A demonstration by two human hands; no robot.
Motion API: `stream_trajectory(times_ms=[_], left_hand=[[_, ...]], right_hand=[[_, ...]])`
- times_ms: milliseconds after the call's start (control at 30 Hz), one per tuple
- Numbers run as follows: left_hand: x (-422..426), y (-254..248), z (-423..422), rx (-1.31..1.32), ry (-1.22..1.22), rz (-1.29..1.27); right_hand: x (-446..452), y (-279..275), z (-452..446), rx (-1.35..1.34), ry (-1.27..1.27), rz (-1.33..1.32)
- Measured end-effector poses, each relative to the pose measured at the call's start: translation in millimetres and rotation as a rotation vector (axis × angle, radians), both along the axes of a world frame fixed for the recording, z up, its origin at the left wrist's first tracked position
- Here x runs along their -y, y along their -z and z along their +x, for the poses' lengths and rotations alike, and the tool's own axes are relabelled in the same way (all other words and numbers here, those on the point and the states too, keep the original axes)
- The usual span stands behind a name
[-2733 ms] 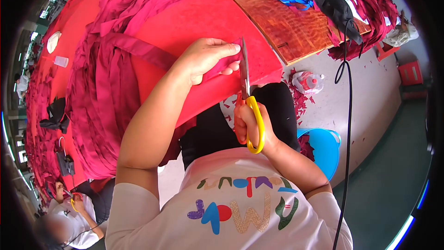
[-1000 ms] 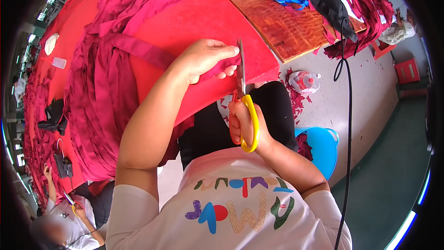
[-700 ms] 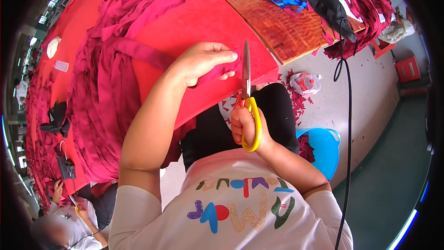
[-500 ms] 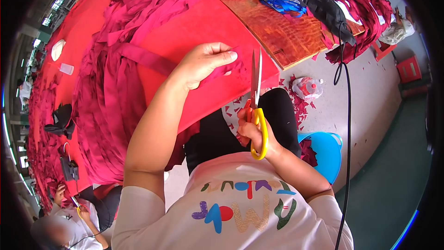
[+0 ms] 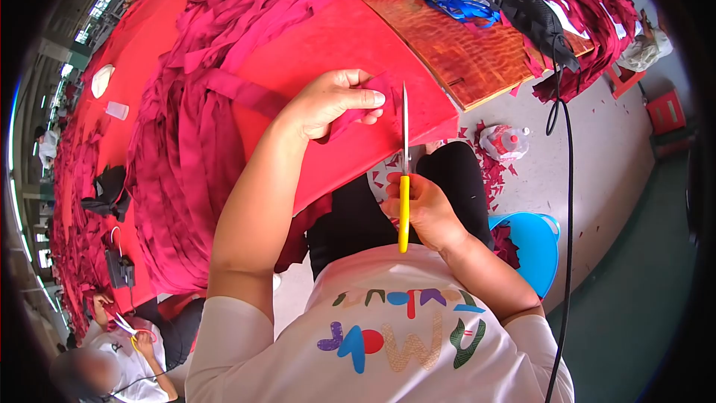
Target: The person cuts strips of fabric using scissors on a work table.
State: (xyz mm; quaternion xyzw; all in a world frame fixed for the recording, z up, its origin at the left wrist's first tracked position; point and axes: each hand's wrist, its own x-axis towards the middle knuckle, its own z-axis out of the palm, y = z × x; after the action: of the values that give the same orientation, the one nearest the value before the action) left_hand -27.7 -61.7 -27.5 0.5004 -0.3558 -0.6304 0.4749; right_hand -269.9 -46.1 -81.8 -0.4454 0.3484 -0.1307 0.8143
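Note:
My left hand [image 5: 334, 106] is closed, thumb against the fingers, pinching the end of a dark red fabric strip [image 5: 242, 93]. The strip runs back from the hand to the heap of strips [image 5: 179, 127] on the left. Below and to the right, my right hand [image 5: 424, 207] grips scissors [image 5: 405, 179] with yellow handles. Their blades point away from me, seen edge-on, and their tip lies a little right of my left fingers, apart from them. Both hands are over or near the corner of the red-covered table [image 5: 328, 37].
A wooden board [image 5: 447, 52] carries blue ribbon [image 5: 459, 6] and a black bag [image 5: 511, 7]. A black cable [image 5: 570, 201] hangs at right. Fabric scraps and a wrapped bottle [image 5: 503, 142] are on the floor, near a blue tub [image 5: 537, 254]. Another person [image 5: 138, 351] holds scissors at lower left.
The scissors have rotated in my right hand from showing their open handle loops to edge-on. My left hand keeps its pinch on the strip, nearly still. The whole view has shifted slightly.

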Motion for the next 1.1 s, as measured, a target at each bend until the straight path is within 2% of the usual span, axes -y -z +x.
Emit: stream_trajectory(times_ms=[100, 233, 433, 767, 1100], left_hand=[[-0.6, -0.8, -1.6, -0.003, -0.035, 0.006], [0.2, -1.1, -2.2, -0.003, -0.044, 0.029], [0.6, -3.6, -7.0, -0.005, -0.089, 0.061], [1.3, -4.8, -13.9, 0.1, -0.116, 0.055], [1.7, -1.5, -15.7, 0.134, -0.105, 0.008]], right_hand=[[2.4, -14.1, -1.4, 0.117, 0.062, 0.324], [0.1, 5.8, 2.1, 0.03, 0.084, 0.08], [-1.2, 3.7, 13.0, 0.034, -0.01, 0.016], [-1.0, 5.3, 22.2, 0.105, -0.047, 0.117], [-1.9, -9.2, 25.8, 0.032, -0.052, 0.078]])
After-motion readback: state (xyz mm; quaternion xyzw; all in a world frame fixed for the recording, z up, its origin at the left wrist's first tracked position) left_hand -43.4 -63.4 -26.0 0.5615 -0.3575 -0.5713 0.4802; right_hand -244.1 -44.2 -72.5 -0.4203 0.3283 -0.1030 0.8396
